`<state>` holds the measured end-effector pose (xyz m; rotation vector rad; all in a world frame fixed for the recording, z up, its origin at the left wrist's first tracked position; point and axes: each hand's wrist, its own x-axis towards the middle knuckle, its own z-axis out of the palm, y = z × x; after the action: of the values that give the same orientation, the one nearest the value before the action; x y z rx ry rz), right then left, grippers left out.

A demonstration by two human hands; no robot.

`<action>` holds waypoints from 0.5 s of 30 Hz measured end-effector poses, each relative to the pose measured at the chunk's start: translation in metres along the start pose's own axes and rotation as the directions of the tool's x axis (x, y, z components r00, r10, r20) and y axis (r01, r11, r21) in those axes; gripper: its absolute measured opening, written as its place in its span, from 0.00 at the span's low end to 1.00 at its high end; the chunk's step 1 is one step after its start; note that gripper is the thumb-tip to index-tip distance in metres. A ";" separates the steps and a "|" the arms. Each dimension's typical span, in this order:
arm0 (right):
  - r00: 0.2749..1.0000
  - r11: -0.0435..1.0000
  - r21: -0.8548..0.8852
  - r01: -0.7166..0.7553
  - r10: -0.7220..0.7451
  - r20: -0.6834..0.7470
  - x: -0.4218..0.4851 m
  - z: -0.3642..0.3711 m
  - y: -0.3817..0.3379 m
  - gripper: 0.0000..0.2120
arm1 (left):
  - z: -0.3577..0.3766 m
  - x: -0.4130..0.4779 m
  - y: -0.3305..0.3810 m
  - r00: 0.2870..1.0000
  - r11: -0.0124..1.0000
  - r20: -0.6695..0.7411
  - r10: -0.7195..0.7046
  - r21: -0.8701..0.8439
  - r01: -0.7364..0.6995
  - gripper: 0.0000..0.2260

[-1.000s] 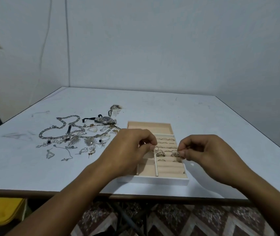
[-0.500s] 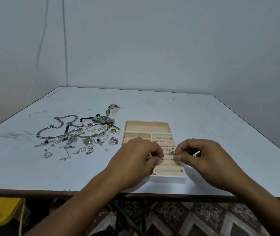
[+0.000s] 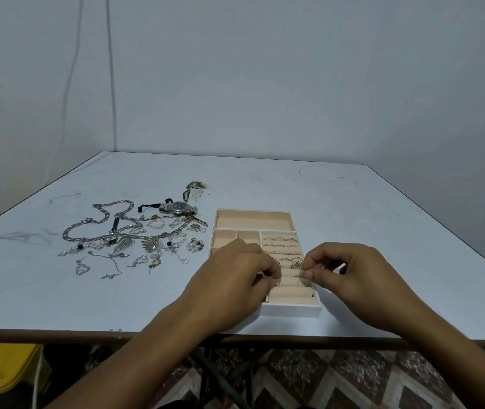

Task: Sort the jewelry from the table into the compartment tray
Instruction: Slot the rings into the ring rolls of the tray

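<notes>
i see the left hand (image 3: 235,283) pinching a small thin ring (image 3: 276,282) and the right hand (image 3: 362,278) pinching a second thin ring (image 3: 302,276) over the white-rimmed beige compartment tray (image 3: 291,310) — the tangled silver jewelry heap (image 3: 135,240) lies to its left.

- The left hand (image 3: 235,278) and right hand (image 3: 350,278) crowd the near ring rows of the compartment tray (image 3: 253,212). The left pinches a ring (image 3: 276,283) and the right a thin ring (image 3: 302,277).
- The tray's far long compartment lies uncovered from above.
- The jewelry pile (image 3: 129,234) fills the table (image 3: 368,208) left of the tray, and its pearl cluster (image 3: 195,245) lies just beside the left wall.
- Bare tabletop runs behind and right of the tray.
</notes>
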<state>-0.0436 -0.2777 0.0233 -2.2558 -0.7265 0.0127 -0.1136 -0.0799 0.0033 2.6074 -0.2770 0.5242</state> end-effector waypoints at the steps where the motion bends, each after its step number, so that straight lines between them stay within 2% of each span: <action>1: 1.000 1.000 -0.002 -0.001 0.001 0.001 0.000 0.000 0.000 0.05 | 0.000 -0.001 0.001 1.000 1.000 -0.001 0.003 0.004 -0.003 0.05; 8: 1.000 1.000 -0.005 -0.005 0.006 0.011 -0.001 0.003 0.001 0.06 | 0.000 -0.006 0.004 1.000 1.000 0.004 0.002 0.004 -0.002 0.11; 15: 1.000 1.000 -0.027 -0.012 0.012 0.006 0.000 0.005 0.001 0.06 | -0.001 -0.010 0.006 1.000 0.999 0.002 0.016 0.046 -0.016 0.12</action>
<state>-0.0444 -0.2752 0.0185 -2.2864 -0.7204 0.0159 -0.1244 -0.0841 0.0023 2.6517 -0.2893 0.5404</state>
